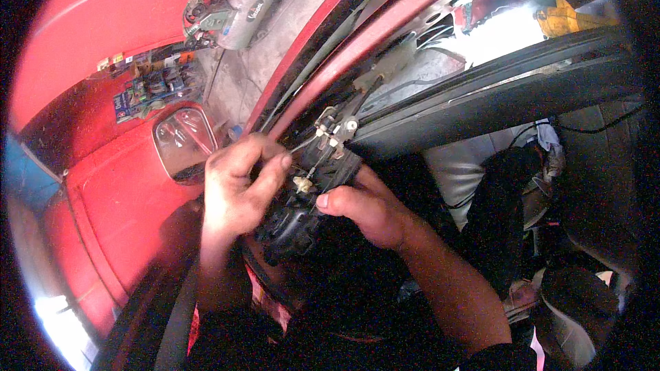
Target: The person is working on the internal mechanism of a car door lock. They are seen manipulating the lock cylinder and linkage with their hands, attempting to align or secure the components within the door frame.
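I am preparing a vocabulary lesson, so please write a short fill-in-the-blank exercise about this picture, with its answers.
1. The right hand holds a mechanism whose casing is coloured ____.
2. Across the picture, the left hand comes between the mirror and the ____ hand.
3. The bodywork below the mirror is painted ____.

Missing words: black; right; red.

1 compressor (pixel 249 26) on grey floor (pixel 237 88) | 1 side mirror (pixel 182 143) | 1 yellow object (pixel 567 20), upper right

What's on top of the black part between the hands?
Pale fittings and a thin rod show on the black part. The left hand and right hand cover some of its sides; its underside is hidden.
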The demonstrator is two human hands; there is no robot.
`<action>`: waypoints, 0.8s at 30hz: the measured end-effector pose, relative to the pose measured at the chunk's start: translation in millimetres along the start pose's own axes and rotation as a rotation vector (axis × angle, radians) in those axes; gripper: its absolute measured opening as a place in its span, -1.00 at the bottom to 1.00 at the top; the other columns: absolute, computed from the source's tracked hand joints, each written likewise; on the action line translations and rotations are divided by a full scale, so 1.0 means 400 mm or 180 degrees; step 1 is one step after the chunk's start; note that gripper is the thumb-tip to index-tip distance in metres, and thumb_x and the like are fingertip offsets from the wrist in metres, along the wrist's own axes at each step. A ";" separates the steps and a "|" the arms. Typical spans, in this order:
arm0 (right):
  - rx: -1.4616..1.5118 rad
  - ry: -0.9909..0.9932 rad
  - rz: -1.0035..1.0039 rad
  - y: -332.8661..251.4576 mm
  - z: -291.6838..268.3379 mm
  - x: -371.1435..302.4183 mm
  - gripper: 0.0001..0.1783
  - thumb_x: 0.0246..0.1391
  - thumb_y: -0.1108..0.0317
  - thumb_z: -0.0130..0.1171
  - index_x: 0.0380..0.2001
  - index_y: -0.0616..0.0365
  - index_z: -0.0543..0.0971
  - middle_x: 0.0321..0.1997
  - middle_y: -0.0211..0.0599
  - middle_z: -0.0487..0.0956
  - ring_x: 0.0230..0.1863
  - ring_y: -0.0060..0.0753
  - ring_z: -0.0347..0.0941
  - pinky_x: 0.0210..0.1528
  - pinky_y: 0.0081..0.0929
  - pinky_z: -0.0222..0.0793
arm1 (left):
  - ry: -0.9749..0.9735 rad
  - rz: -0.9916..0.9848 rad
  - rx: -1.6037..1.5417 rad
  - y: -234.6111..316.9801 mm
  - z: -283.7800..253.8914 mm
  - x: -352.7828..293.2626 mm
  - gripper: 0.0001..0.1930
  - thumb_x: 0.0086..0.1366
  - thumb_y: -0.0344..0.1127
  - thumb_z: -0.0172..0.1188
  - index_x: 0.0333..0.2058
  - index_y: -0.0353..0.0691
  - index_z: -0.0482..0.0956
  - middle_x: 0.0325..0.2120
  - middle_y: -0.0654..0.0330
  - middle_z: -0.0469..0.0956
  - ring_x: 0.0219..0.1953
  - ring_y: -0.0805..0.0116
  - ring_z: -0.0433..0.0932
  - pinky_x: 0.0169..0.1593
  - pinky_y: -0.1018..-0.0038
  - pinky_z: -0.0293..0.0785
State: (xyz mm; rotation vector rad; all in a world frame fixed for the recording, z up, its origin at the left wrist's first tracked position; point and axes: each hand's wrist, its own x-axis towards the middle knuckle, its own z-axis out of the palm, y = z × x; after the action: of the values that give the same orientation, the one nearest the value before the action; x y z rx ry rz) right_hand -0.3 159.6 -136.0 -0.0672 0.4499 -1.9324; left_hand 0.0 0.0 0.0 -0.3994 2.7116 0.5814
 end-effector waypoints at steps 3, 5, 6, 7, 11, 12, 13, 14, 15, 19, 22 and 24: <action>0.0076 -0.0002 -0.0064 -0.002 0.002 0.000 -0.53 0.08 0.27 0.13 0.08 0.16 0.49 0.01 -0.33 0.54 0.08 -0.36 0.43 0.21 -0.32 0.30 | 0.0049 0.0190 0.0206 0.001 -0.011 -0.014 -0.94 0.16 -0.50 0.32 -0.42 -0.31 0.60 -0.53 0.11 0.58 -0.47 0.22 0.61 -0.33 0.37 0.49; 0.0026 -0.0047 0.0083 -0.024 0.001 -0.002 -0.44 0.02 0.29 0.10 0.13 0.21 0.45 0.01 -0.39 0.52 0.07 -0.47 0.39 0.17 -0.42 0.30 | 0.0164 0.0243 0.0296 0.001 0.004 -0.017 -0.94 0.15 -0.52 0.32 -0.43 -0.32 0.60 -0.53 0.11 0.58 -0.47 0.22 0.61 -0.33 0.38 0.49; 0.0040 -0.0045 0.0032 -0.020 0.006 -0.002 -0.45 0.03 0.29 0.10 0.13 0.21 0.46 0.00 -0.40 0.52 0.06 -0.48 0.39 0.17 -0.42 0.30 | 0.0177 0.0123 0.0246 0.007 0.002 -0.018 -0.94 0.15 -0.52 0.32 -0.43 -0.32 0.60 -0.52 0.10 0.58 -0.47 0.22 0.61 -0.33 0.38 0.49; 0.0054 -0.0041 -0.0022 -0.014 0.010 -0.001 -0.47 0.04 0.28 0.11 0.12 0.20 0.46 -0.01 -0.41 0.52 0.06 -0.49 0.39 0.16 -0.43 0.30 | 0.0189 0.0006 0.0198 0.017 -0.001 -0.019 -0.95 0.14 -0.52 0.32 -0.43 -0.32 0.60 -0.52 0.10 0.59 -0.47 0.22 0.61 -0.33 0.38 0.50; 0.0075 -0.0045 -0.0011 0.004 0.007 -0.002 -0.58 0.13 0.25 0.15 0.04 0.17 0.51 0.01 -0.31 0.55 0.09 -0.33 0.44 0.20 -0.29 0.31 | -0.0049 0.0093 0.0150 0.012 0.005 -0.009 -0.95 0.15 -0.52 0.32 -0.43 -0.32 0.61 -0.50 0.10 0.61 -0.46 0.21 0.62 -0.32 0.38 0.51; 0.0113 -0.0038 -0.0071 0.006 0.005 -0.002 -0.58 0.14 0.26 0.15 0.04 0.17 0.50 0.01 -0.31 0.55 0.09 -0.33 0.44 0.21 -0.29 0.31 | -0.0102 0.0059 0.0146 0.021 0.010 0.002 -0.95 0.16 -0.51 0.33 -0.42 -0.33 0.63 -0.50 0.10 0.62 -0.44 0.21 0.63 -0.30 0.36 0.52; 0.0151 -0.0033 -0.0130 0.008 0.005 -0.001 -0.58 0.14 0.26 0.15 0.05 0.17 0.50 0.01 -0.31 0.55 0.09 -0.32 0.44 0.21 -0.29 0.31 | -0.0038 0.0074 0.0142 0.023 0.014 0.007 -0.96 0.16 -0.51 0.33 -0.40 -0.32 0.64 -0.49 0.10 0.62 -0.43 0.21 0.63 -0.29 0.36 0.53; 0.0188 -0.0029 -0.0187 0.009 0.006 0.000 -0.58 0.14 0.26 0.16 0.05 0.17 0.50 0.01 -0.31 0.55 0.09 -0.31 0.44 0.21 -0.29 0.31 | 0.0026 0.0088 0.0137 0.024 0.017 0.012 -0.95 0.16 -0.50 0.33 -0.37 -0.32 0.66 -0.48 0.10 0.62 -0.41 0.21 0.63 -0.28 0.36 0.53; 0.0154 0.0027 -0.0256 0.009 0.010 0.000 -0.58 0.14 0.26 0.16 0.05 0.18 0.50 0.01 -0.31 0.55 0.10 -0.31 0.44 0.22 -0.29 0.31 | 0.0089 0.0099 0.0127 0.023 0.020 0.014 -0.94 0.17 -0.50 0.33 -0.35 -0.32 0.67 -0.47 0.10 0.63 -0.39 0.21 0.64 -0.27 0.36 0.53; 0.0167 -0.0004 -0.0306 0.005 0.012 0.000 -0.57 0.15 0.24 0.16 0.06 0.18 0.48 0.04 -0.29 0.53 0.13 -0.32 0.42 0.24 -0.29 0.29 | 0.0226 0.0653 -0.0027 0.029 0.008 -0.001 -0.81 0.16 -0.46 0.37 -0.23 -0.35 0.70 -0.39 0.08 0.65 -0.32 0.20 0.61 -0.18 0.33 0.51; 0.0091 -0.0089 -0.0367 0.012 0.006 0.002 -0.56 0.16 0.24 0.16 0.07 0.19 0.46 0.06 -0.27 0.51 0.15 -0.32 0.40 0.25 -0.27 0.28 | -0.0346 0.0657 -0.0110 0.029 -0.038 -0.014 -0.73 0.13 -0.38 0.43 -0.19 -0.36 0.69 -0.40 0.09 0.64 -0.36 0.22 0.58 -0.19 0.35 0.49; -0.0007 -0.0061 -0.0420 0.013 0.010 0.001 -0.55 0.16 0.23 0.15 0.08 0.21 0.45 0.06 -0.26 0.51 0.15 -0.31 0.39 0.26 -0.26 0.28 | -0.0666 0.0299 -0.0167 0.050 -0.049 -0.017 -0.71 0.11 -0.36 0.43 -0.19 -0.35 0.69 -0.40 0.06 0.65 -0.37 0.20 0.60 -0.21 0.35 0.51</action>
State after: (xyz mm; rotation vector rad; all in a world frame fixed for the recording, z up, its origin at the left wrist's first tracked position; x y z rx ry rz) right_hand 5.2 156.1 -134.3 -0.1194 0.4442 -2.0589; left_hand -6.0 10.4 26.4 -0.2115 2.5288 0.6809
